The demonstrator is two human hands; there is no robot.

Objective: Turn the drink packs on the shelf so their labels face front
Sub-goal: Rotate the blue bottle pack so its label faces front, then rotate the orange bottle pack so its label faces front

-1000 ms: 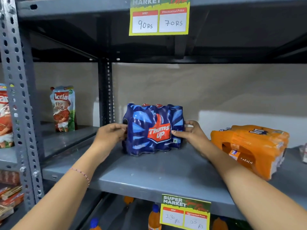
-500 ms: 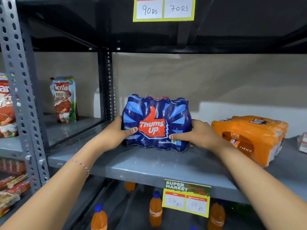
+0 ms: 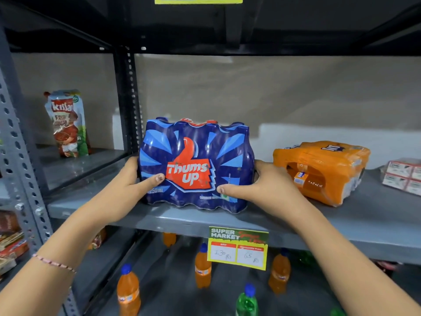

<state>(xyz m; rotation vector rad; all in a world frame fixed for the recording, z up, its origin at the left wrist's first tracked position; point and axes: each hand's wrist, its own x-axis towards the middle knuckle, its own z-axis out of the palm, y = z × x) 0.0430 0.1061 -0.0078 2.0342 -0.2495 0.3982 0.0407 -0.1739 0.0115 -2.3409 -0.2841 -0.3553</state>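
A blue shrink-wrapped Thums Up drink pack (image 3: 196, 165) stands upright on the grey shelf (image 3: 364, 222), its red logo turned toward me. My left hand (image 3: 129, 185) grips its left side, thumb across the front. On the pack's right side my right hand (image 3: 262, 185) holds it, thumb on the lower front. To the right, an orange drink pack (image 3: 323, 169) lies tilted, an open end and a bottle label facing me.
A Kissan pouch (image 3: 67, 123) stands on the neighbouring shelf at left, beyond a perforated upright (image 3: 127, 99). White cartons (image 3: 403, 176) lie at far right. A price tag (image 3: 238, 247) hangs on the shelf edge. Orange and green bottles (image 3: 202, 267) stand on the shelf below.
Both hands have brought the blue pack forward toward the shelf's front edge, its broad logo face now square to me. My thumbs moved onto the front. The view dropped lower.
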